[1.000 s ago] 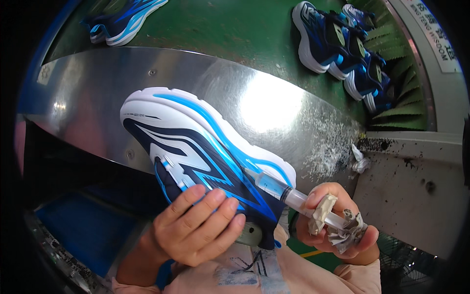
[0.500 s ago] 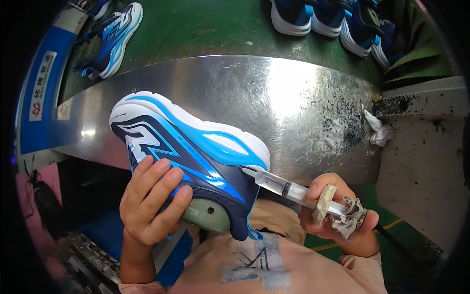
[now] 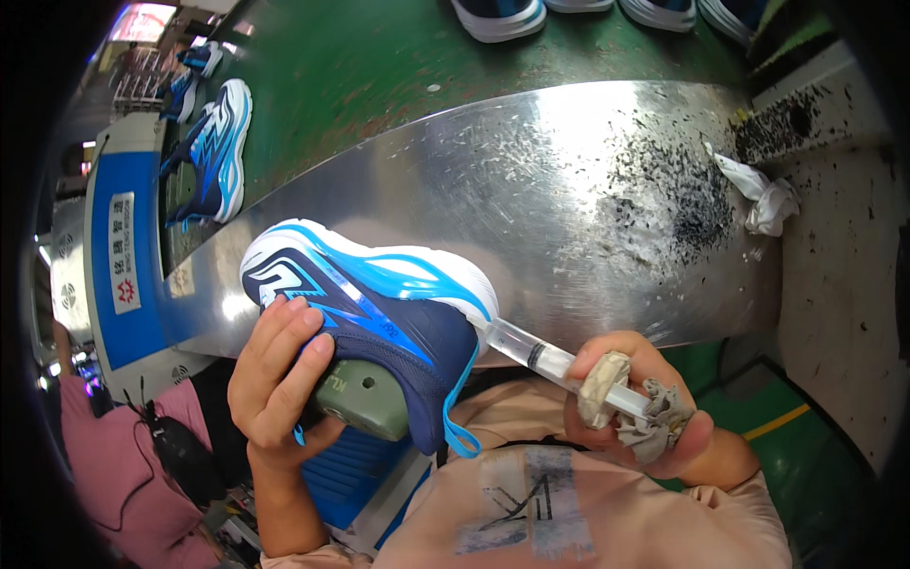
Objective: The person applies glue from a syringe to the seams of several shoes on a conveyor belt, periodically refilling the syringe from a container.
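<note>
Lying beyond the held shoe (image 3: 384, 327): metal ledge (image 3: 474, 171), crumpled paper (image 3: 773, 206), other shoes (image 3: 224, 156).

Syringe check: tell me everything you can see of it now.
The syringe is clear and plastic-looking, with a dark stopper inside its barrel, pale lumpy padding mid-length and crumpled grey wrapping at the plunger end. The right hand holds it slanting, front end at the back of the shoe; whether the tip touches is unclear.

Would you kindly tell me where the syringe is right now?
In the head view, the syringe is right of centre, in the right hand, its tip by the heel of the held shoe.
</note>
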A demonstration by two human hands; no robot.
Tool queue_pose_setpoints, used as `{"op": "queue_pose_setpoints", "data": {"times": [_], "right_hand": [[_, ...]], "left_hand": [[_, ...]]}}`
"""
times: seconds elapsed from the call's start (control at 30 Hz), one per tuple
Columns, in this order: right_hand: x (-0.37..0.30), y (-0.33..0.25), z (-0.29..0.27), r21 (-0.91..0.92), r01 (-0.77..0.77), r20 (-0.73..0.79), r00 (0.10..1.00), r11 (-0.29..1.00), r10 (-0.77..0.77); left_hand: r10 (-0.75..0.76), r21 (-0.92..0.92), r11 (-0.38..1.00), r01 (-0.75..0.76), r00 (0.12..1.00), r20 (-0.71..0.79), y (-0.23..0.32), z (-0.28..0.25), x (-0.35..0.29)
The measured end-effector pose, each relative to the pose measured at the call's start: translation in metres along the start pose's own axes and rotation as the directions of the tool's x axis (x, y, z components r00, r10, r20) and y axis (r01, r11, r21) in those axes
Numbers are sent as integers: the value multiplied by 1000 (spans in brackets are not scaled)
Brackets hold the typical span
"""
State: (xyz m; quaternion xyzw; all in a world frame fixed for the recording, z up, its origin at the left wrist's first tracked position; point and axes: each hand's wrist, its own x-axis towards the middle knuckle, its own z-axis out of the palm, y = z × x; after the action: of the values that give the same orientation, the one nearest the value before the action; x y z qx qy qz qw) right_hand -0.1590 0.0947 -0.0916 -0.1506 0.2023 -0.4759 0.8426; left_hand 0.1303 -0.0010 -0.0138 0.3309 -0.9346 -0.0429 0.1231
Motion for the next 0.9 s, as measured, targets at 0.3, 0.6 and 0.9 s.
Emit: {"op": "queue_pose_setpoints", "data": {"times": [0.3,0.6,0.9], "right_hand": [[8,15,8,2,182,-156,971,983,-180],[-3,7,1,74,338,-140,935,938,-326],[-2,15,32,-56,406,-263,875,912,-406]], "left_hand": [[225,17,973,-232,959,172,-33,-4,64],[-118,45,993,111,971,210,32,3,81],[-431,-3,901,433,898,86,68,17,95]]}}
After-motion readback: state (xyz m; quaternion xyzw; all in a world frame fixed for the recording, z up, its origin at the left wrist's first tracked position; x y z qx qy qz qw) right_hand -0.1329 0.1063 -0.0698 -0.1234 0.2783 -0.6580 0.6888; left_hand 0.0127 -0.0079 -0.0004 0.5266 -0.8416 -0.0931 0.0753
